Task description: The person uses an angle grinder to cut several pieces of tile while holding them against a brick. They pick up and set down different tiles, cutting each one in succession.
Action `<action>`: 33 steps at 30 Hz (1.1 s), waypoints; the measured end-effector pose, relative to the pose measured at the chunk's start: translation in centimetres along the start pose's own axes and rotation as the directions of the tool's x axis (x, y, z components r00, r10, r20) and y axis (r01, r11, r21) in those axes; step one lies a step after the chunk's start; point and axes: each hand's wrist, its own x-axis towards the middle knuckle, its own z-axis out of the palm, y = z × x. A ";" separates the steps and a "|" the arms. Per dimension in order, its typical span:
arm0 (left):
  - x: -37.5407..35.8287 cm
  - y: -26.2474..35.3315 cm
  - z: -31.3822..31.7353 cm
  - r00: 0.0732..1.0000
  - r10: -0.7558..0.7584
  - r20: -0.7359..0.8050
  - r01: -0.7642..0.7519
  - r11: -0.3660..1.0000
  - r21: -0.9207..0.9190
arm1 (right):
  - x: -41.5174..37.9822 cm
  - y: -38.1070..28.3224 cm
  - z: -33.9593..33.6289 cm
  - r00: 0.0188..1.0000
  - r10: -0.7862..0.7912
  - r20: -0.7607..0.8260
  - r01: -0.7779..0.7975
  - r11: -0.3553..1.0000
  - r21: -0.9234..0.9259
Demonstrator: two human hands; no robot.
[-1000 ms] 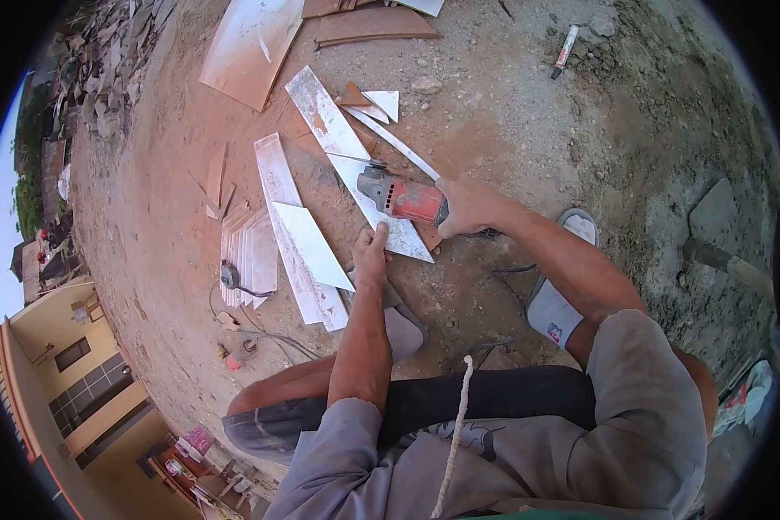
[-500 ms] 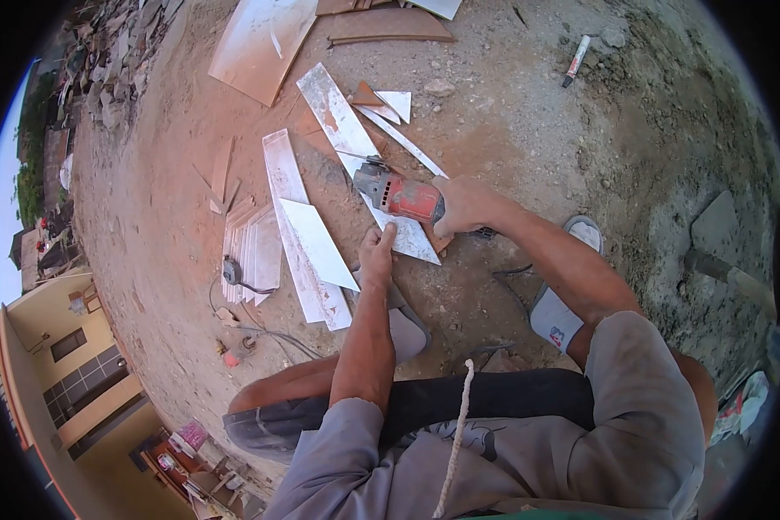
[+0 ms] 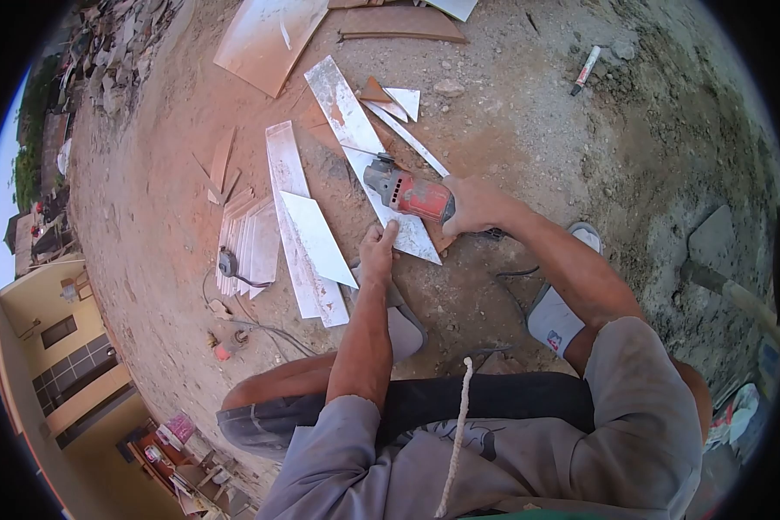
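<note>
A red and grey angle grinder point(image 3: 423, 198) is gripped at its rear body by my right hand point(image 3: 481, 206). Its head and thin disc lie over a long white tile strip point(image 3: 342, 100) that slants across the dirt. My left hand point(image 3: 378, 251) pinches the left edge of this strip near its lower, pointed end, thumb on top, just below the grinder. Left of that hand, a white slanted tile piece point(image 3: 314, 234) overlaps another long tile strip point(image 3: 284, 160). Small triangular offcuts point(image 3: 403, 102) and a narrow white sliver point(image 3: 412, 143) lie to the right of the held strip.
A fanned stack of tile strips point(image 3: 250, 234) lies left, with a tape measure point(image 3: 227, 263) on it. Cables point(image 3: 273, 329) run nearby. Larger tile sheets point(image 3: 269, 43) are at the top, a marker-like tube point(image 3: 586, 71) upper right, a shovel point(image 3: 715, 238) far right.
The view has shifted and turned slightly. The grinder and both hands keep nearly the same place on the tile strip, with both grips unchanged.
</note>
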 end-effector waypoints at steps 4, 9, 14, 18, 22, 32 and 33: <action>0.1 0.2 0.0 1.000 0.006 0.005 -0.006 1.000 -0.001 | 0.1 0.1 0.2 1.000 0.001 -0.016 -0.001 1.000 -0.003; 0.3 -0.1 -0.1 1.000 0.010 0.009 -0.010 1.000 -0.015 | 0.4 -0.3 0.1 1.000 0.004 -0.017 -0.004 1.000 -0.011; 0.2 -0.1 -0.1 1.000 0.008 -0.007 -0.008 1.000 0.001 | 0.6 -0.7 -0.1 1.000 0.010 0.004 -0.010 1.000 -0.005; 0.2 0.0 0.0 1.000 0.017 -0.007 -0.017 1.000 0.012 | 1.0 -0.4 0.2 1.000 0.011 -0.007 -0.011 1.000 -0.023; 0.1 0.4 0.4 0.999 0.025 -0.037 -0.025 1.000 -0.015 | 1.6 0.6 1.0 1.000 0.002 -0.026 -0.003 1.000 -0.027; 0.1 0.3 0.0 1.000 0.015 -0.011 -0.015 1.000 0.011 | 1.8 -0.2 0.6 1.000 0.007 -0.018 -0.008 1.000 -0.025; 0.1 0.5 0.1 1.000 0.016 -0.012 -0.016 1.000 0.008 | 1.9 -0.3 0.6 1.000 0.012 -0.018 -0.012 1.000 -0.023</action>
